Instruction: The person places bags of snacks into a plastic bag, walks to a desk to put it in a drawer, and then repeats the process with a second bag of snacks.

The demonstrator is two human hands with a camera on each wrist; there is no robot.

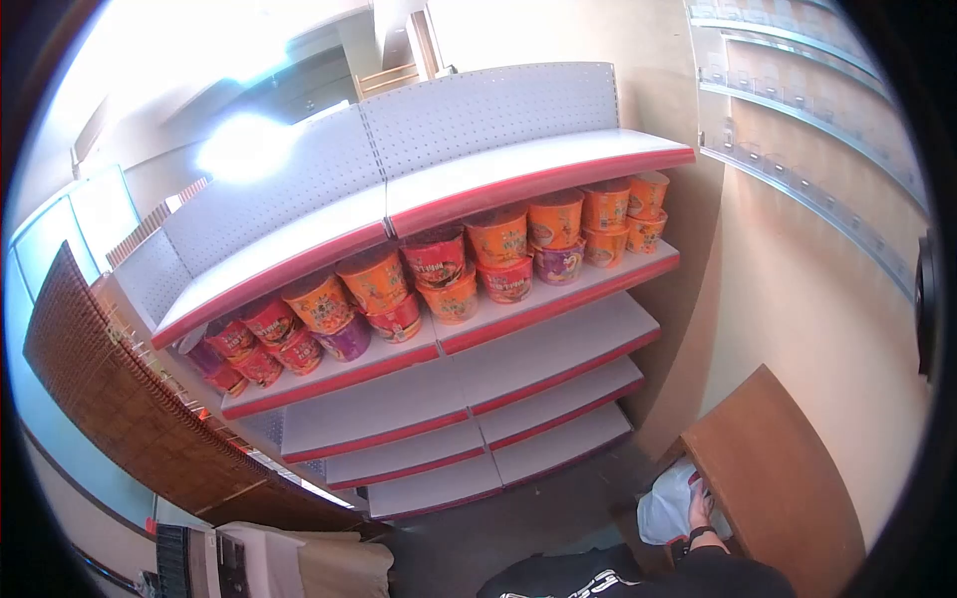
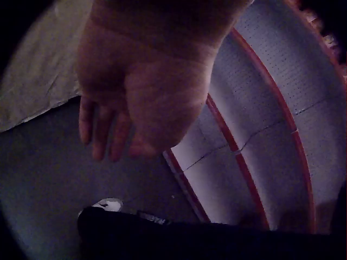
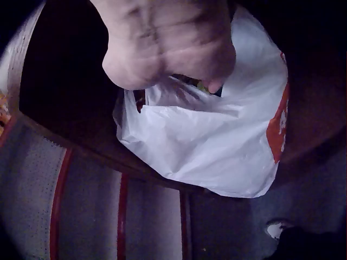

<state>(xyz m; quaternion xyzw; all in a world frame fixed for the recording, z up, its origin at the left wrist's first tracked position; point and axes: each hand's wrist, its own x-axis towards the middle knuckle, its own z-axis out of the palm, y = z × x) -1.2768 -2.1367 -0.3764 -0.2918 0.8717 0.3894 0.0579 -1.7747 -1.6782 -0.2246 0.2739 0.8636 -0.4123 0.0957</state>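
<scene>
My right hand is at the mouth of a white plastic bag, beside a brown wooden cabinet. In the right wrist view the back of that hand covers part of the opening of the bag, which has an orange-red printed patch. Something dark and green shows inside, under one fingertip. Most of the fingers are hidden, and I cannot tell what they grip. My left hand hangs loosely with nothing in it, fingers pointing down, in front of the lower shelves.
Ahead stands a white shelf rack with red edging. Stacked instant noodle tubs fill one tier. The wooden cabinet is at the right, below wall racks. A cloth-covered item and a woven brown panel lie left.
</scene>
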